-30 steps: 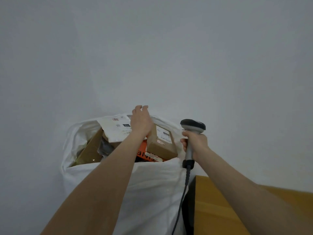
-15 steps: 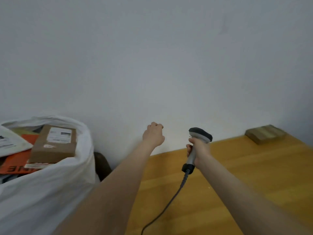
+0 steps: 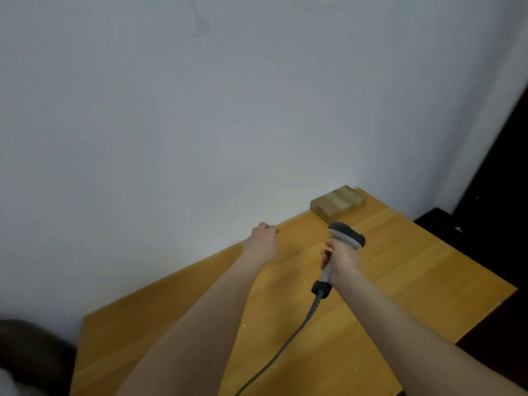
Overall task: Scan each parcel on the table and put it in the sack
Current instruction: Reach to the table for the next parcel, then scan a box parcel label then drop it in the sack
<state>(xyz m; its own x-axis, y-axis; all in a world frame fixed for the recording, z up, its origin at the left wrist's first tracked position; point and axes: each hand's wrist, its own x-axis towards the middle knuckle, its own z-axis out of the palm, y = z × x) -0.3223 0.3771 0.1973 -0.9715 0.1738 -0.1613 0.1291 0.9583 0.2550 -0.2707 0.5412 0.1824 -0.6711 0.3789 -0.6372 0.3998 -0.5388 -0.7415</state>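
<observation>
Head has swung right: sack [image 3: 5, 382] is now only a blurred white sliver at 8 o'clock, and the wooden block [image 3: 338, 202] sits at 1 o'clock on the counter [image 3: 414, 281]. Left hand [image 3: 264, 238] is curled into an empty fist over the counter's far edge. Right hand [image 3: 343, 260] is wrapped round the scanner [image 3: 347, 234] handle, cable [image 3: 314, 308] trailing to 6 o'clock.

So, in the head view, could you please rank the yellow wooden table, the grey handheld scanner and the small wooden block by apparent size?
1. The yellow wooden table: clearly largest.
2. The grey handheld scanner and the small wooden block: look alike; scanner is nearer the camera, so unranked.
</observation>
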